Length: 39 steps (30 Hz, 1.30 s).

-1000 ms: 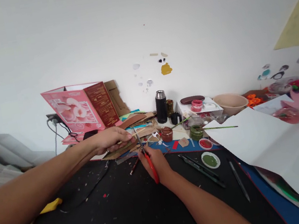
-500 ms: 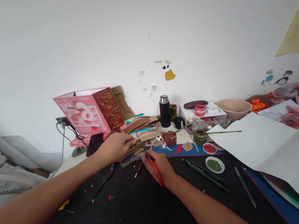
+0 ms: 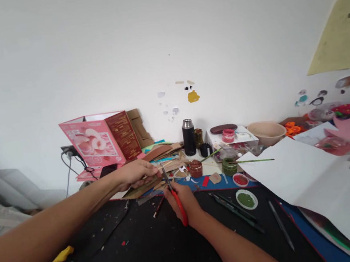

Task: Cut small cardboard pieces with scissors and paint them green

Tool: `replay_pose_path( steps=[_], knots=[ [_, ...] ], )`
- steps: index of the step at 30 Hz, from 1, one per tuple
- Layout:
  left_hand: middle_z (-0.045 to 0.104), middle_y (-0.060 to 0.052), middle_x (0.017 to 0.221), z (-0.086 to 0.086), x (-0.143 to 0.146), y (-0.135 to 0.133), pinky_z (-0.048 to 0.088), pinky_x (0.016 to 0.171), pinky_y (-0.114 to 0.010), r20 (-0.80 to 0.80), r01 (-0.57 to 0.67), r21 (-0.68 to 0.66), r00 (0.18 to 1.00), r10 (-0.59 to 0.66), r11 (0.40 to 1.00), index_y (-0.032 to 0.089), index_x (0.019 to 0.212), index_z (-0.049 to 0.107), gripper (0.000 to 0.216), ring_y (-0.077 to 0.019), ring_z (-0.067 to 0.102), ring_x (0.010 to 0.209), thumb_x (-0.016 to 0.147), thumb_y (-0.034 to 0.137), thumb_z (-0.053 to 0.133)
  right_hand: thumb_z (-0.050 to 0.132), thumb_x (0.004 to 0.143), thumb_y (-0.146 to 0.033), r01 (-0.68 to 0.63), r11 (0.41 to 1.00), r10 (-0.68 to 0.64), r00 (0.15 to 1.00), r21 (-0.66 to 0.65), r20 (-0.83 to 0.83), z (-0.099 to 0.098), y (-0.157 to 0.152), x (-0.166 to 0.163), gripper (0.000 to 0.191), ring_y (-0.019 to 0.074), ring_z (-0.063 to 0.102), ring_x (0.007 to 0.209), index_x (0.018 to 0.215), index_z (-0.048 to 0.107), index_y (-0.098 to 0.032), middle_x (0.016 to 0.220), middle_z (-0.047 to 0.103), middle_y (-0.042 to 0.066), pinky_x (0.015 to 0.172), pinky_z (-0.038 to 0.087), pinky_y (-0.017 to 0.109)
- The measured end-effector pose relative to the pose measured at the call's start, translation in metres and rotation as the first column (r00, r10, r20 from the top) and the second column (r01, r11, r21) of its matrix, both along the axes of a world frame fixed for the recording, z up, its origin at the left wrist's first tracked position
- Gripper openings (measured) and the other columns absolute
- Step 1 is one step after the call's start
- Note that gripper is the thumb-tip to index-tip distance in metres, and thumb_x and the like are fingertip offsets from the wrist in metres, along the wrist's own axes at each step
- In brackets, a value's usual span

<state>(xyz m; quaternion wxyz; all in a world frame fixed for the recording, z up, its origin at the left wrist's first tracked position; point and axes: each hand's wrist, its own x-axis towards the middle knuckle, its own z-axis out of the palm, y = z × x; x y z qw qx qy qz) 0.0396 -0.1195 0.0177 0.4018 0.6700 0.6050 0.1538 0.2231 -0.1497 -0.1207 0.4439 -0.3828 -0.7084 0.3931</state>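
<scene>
Red-handled scissors (image 3: 180, 206) are gripped in my right hand (image 3: 189, 199), their metal blades pointing up and away from me. To the left of the blades is my left hand (image 3: 137, 172), with its fingers pinched together close to the tips. Whatever is between those fingers is too small to make out. Brown cardboard pieces (image 3: 143, 189) lie just beneath and behind my left hand. A pile of cardboard and coloured paper scraps (image 3: 165, 151) spreads behind both hands.
A black thermos (image 3: 189, 138) stands behind the hands. Paint jars, one brown (image 3: 196, 169) and one green (image 3: 229, 167), are to the right. Lids of red (image 3: 240, 180) and green paint (image 3: 247, 199) lie nearer. A pink box (image 3: 95, 140) stands left; white paper (image 3: 296, 168) covers the right.
The view has tilted up and turned slightly right. My left hand has shifted a little, and the pale strip seen at its fingertips before no longer shows clearly. The scissors stay in my right hand.
</scene>
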Motion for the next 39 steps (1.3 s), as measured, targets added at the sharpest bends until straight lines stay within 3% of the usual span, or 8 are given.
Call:
replay_pose_path(
  steps=[4,9,12,16,21,24,27,39],
  knots=[
    [0.041,0.006,0.055,0.004,-0.016,0.001,0.007,0.037,-0.021,0.287,-0.009,-0.389,0.949,0.131,0.921,0.016,0.088,0.071,0.04,-0.0048,0.014,0.039,0.068,0.05,0.08,0.055,0.1,-0.034,0.019,0.997,-0.025,0.996,0.07,0.08,0.007,-0.005,0.001,0.025,0.0164,0.057,0.064,0.081,0.063,-0.019,0.07,0.064,0.001,0.061,0.04,0.026],
    [0.041,0.007,0.053,0.005,-0.03,-0.001,0.005,0.036,-0.018,0.343,0.071,-0.483,0.933,0.114,0.873,0.016,0.088,0.069,0.04,-0.0035,0.01,0.038,0.068,0.049,0.082,0.057,0.099,-0.032,0.0,0.996,-0.014,0.989,0.093,0.149,0.009,-0.008,-0.001,0.022,0.0177,0.062,0.064,0.084,0.064,-0.019,0.071,0.067,0.003,0.061,0.039,0.025],
    [0.042,0.006,0.054,-0.002,-0.023,-0.005,0.01,0.036,-0.02,0.31,0.025,-0.362,0.946,0.095,0.932,0.017,0.087,0.069,0.043,-0.005,0.016,0.039,0.069,0.054,0.082,0.057,0.1,-0.032,0.013,0.996,-0.026,0.988,0.087,0.155,0.01,-0.008,0.001,0.021,0.0182,0.064,0.066,0.085,0.065,-0.019,0.073,0.07,0.004,0.063,0.041,0.025],
    [0.053,0.002,0.059,-0.019,-0.009,-0.014,0.027,0.043,-0.023,0.133,-0.012,0.044,0.991,0.006,0.999,0.02,0.081,0.067,0.045,-0.0116,0.038,0.044,0.083,0.064,0.063,0.056,0.101,-0.034,0.034,0.997,-0.044,0.989,0.073,0.14,0.013,-0.007,0.004,0.023,0.019,0.065,0.067,0.087,0.067,-0.02,0.073,0.07,0.004,0.065,0.044,0.026],
    [0.078,-0.008,0.088,-0.024,-0.016,-0.023,0.048,0.071,-0.029,-0.375,0.17,0.61,0.922,0.093,0.774,0.023,0.085,0.075,0.036,-0.0236,0.069,0.08,0.095,0.047,0.051,0.059,0.101,-0.042,-0.011,0.999,0.008,0.995,0.033,0.096,0.014,-0.005,0.004,0.026,0.0204,0.067,0.07,0.091,0.07,-0.02,0.075,0.07,0.004,0.068,0.048,0.028],
    [0.08,-0.006,0.088,-0.02,-0.032,-0.021,0.049,0.072,-0.029,-0.204,-0.075,0.74,0.922,0.329,0.668,0.024,0.094,0.078,0.035,-0.0235,0.07,0.079,0.094,0.046,0.052,0.058,0.101,-0.048,-0.015,1.0,0.014,0.998,0.002,0.06,0.014,-0.005,0.004,0.03,0.0196,0.065,0.065,0.093,0.07,-0.021,0.07,0.068,0.002,0.065,0.049,0.028],
    [0.073,-0.003,0.073,-0.028,-0.042,-0.017,0.046,0.064,-0.027,0.107,-0.396,0.746,0.865,0.491,0.535,0.02,0.098,0.078,0.037,-0.0201,0.065,0.067,0.095,0.045,0.05,0.053,0.103,-0.057,-0.014,0.998,0.017,0.999,-0.069,0.041,0.015,-0.007,0.004,0.04,0.0186,0.062,0.058,0.099,0.069,-0.021,0.062,0.062,0.0,0.056,0.048,0.026],
    [0.062,0.0,0.068,-0.102,-0.047,-0.007,0.04,0.058,-0.024,0.41,-0.544,0.596,0.838,0.359,0.591,0.014,0.1,0.079,0.042,-0.0148,0.052,0.063,0.092,0.048,0.056,0.069,0.095,-0.052,-0.121,0.992,0.103,0.953,0.045,0.284,0.017,-0.025,-0.014,0.03,0.0189,0.07,0.068,0.1,0.076,-0.022,0.082,0.078,0.004,0.067,0.05,0.026]
  ],
)
